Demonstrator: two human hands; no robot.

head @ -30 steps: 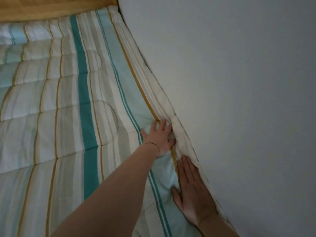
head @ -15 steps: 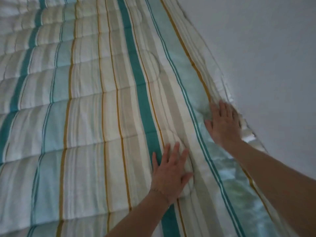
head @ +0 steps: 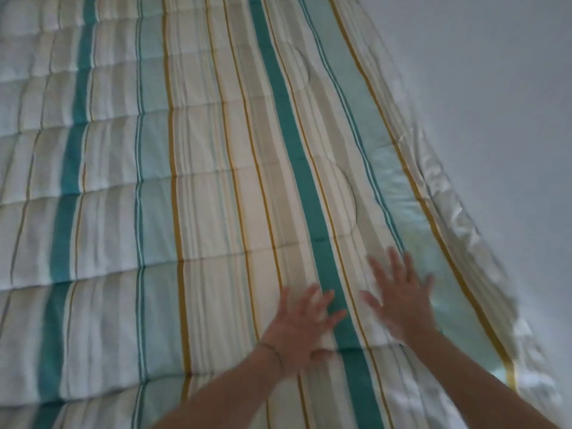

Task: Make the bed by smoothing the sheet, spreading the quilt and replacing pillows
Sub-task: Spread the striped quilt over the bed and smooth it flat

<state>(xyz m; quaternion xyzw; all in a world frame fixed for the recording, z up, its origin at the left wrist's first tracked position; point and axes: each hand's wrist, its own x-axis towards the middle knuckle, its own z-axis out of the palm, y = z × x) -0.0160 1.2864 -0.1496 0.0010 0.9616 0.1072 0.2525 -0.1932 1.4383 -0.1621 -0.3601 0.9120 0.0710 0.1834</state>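
Observation:
A striped quilt (head: 185, 196) in white, teal, pale blue and mustard covers the whole bed. Its right edge (head: 464, 230) lies crumpled along the wall. My left hand (head: 303, 326) lies flat on the quilt with fingers spread, across the dark teal stripe. My right hand (head: 402, 298) is beside it to the right, palm down with fingers spread, blurred by motion. Neither hand grips the cloth. No pillow is in view.
A plain grey-white wall (head: 495, 103) runs along the right side of the bed, tight against the quilt's edge. The quilt stretches away to the left and far end of the view.
Both hands left the quilt's edge by the wall. My right hand slid down and left to lie next to my left hand. The view shifted further over the bed.

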